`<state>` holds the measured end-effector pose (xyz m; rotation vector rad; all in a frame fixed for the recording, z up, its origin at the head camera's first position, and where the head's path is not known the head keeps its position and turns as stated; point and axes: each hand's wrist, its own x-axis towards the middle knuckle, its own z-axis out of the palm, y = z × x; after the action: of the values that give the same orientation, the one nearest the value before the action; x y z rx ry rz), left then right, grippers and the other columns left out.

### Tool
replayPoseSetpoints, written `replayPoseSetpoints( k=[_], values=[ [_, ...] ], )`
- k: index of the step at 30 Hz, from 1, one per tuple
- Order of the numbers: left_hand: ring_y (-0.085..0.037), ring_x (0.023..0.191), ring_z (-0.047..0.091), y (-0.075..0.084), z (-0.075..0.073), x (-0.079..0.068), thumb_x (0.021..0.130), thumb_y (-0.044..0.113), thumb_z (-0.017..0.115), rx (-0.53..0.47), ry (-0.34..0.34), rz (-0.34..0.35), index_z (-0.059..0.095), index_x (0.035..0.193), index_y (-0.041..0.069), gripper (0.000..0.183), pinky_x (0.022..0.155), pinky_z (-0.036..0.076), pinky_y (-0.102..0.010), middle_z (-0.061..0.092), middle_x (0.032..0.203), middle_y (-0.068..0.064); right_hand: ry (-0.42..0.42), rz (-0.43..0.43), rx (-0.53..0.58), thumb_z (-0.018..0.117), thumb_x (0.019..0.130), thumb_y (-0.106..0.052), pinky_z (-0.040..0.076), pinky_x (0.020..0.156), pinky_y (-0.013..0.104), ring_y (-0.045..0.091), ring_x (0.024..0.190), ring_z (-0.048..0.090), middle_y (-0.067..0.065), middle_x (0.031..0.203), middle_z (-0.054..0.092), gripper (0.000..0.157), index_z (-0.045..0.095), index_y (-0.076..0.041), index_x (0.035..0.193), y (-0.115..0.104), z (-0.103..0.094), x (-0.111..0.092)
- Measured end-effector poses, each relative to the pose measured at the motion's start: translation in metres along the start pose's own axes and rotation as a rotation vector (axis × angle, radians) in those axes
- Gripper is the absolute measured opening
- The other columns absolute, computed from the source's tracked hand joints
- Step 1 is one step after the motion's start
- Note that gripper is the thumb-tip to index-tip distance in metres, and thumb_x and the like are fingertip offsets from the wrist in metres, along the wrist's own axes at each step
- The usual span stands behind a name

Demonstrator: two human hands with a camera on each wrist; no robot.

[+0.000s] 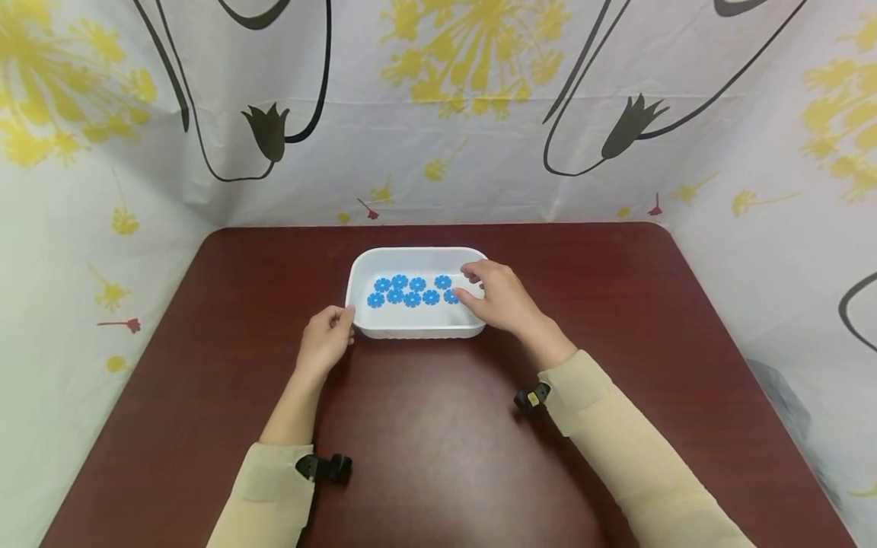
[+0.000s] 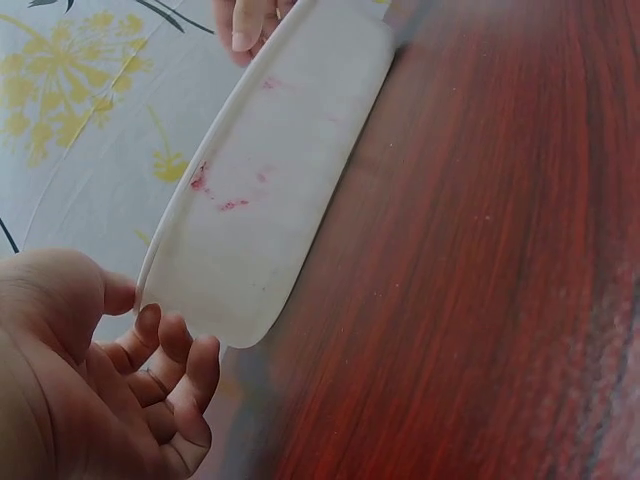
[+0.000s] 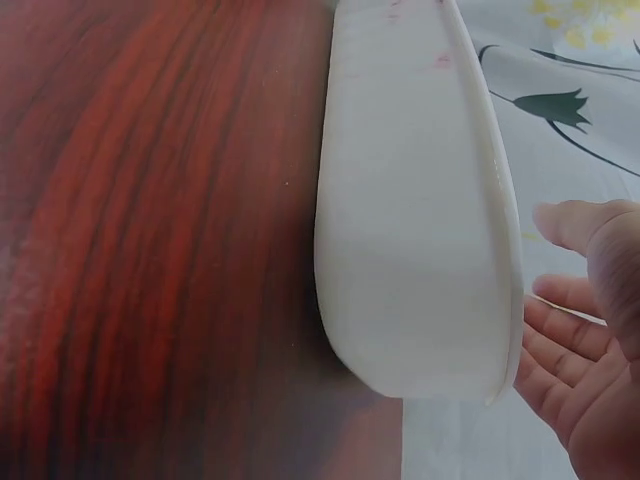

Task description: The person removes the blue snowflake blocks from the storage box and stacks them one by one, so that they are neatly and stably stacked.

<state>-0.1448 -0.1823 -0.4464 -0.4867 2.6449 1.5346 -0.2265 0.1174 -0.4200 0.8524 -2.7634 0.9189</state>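
A white plastic tray (image 1: pixel 419 332) rests on the table, and several small blue flower-shaped pieces (image 1: pixel 412 299) lie spread over its floor. At the tray's near left corner my left hand (image 1: pixel 324 340) pinches the rim. The left wrist view shows that thumb on top of the rim and the curled fingers (image 2: pixel 172 345) against the outer wall. Over the tray's right end reaches my right hand (image 1: pixel 505 298), its thumb and fingers apart with nothing seen between them. The thumb tip partly covers a blue piece at the right. From the right wrist view, the tray's wall (image 3: pixel 420 220) hides the pieces.
The dark red-brown wooden table (image 1: pixel 425 426) extends around the tray. Behind it and at both sides hangs a white cloth (image 1: pixel 425 137) with yellow and grey flower prints. Small black cameras (image 1: pixel 336 468) sit on both wrists. Reddish smudges mark the tray's near wall.
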Motion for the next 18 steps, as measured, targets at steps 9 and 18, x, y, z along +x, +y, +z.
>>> replayPoseSetpoints(
  k=[9,18],
  values=[
    [-0.023,0.082,0.063,0.002,0.000,0.003,0.106,0.038,0.049,0.003,-0.012,0.014,0.065,0.110,0.000,0.042,0.073,0.048,-0.031,0.063,0.091,-0.012,-0.089,-0.039,-0.034,0.077,0.090,-0.021,0.053,0.090,0.044,0.030,0.102,0.068,0.018,0.118,0.069,0.044,0.065,0.005,0.125,-0.002,0.000,0.020],
    [-0.024,0.085,0.063,-0.002,-0.001,0.003,0.106,0.039,0.049,-0.004,-0.021,0.004,0.065,0.110,0.000,0.042,0.074,0.047,-0.032,0.063,0.091,-0.012,-0.198,-0.035,-0.125,0.076,0.091,-0.022,0.051,0.092,0.044,0.030,0.103,0.062,0.021,0.113,0.068,0.044,0.065,0.005,0.123,0.002,0.010,0.030]
  ],
)
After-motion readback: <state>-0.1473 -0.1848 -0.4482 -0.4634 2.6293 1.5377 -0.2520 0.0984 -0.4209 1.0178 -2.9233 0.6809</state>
